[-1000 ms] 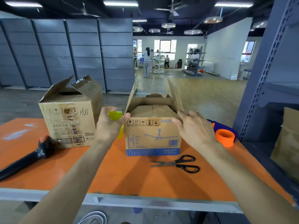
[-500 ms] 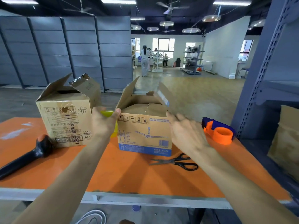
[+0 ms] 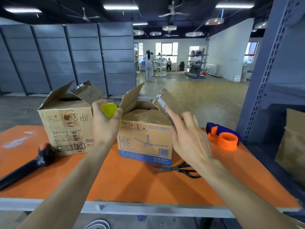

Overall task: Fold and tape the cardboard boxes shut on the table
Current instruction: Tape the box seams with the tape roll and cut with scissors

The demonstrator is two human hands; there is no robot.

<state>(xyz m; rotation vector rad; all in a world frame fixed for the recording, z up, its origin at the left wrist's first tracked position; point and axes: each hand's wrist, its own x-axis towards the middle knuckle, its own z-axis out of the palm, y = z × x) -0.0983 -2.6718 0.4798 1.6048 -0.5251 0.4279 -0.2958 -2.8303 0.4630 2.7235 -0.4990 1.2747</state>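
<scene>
Raised flaps [image 3: 131, 98] beside the box [image 3: 145, 139] opening

Both bare forearms reach forward over the bench's [image 3: 125, 184] near edge; the left hand [image 3: 105, 126] curls around a yellow object [image 3: 109, 109], the right hand [image 3: 189, 138] has fingers extended, forefinger raised

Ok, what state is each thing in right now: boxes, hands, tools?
Fan box: inner flaps folded down, both outer flaps up, not yet shut.
Left box: top flaps open.
Left hand: holds a yellow object.
Right hand: fingers straight, index touching the fan box's right flap.
Tape dispenser: lying on the table, untouched.
Scissors: lying on the table, blades about closed.
</scene>
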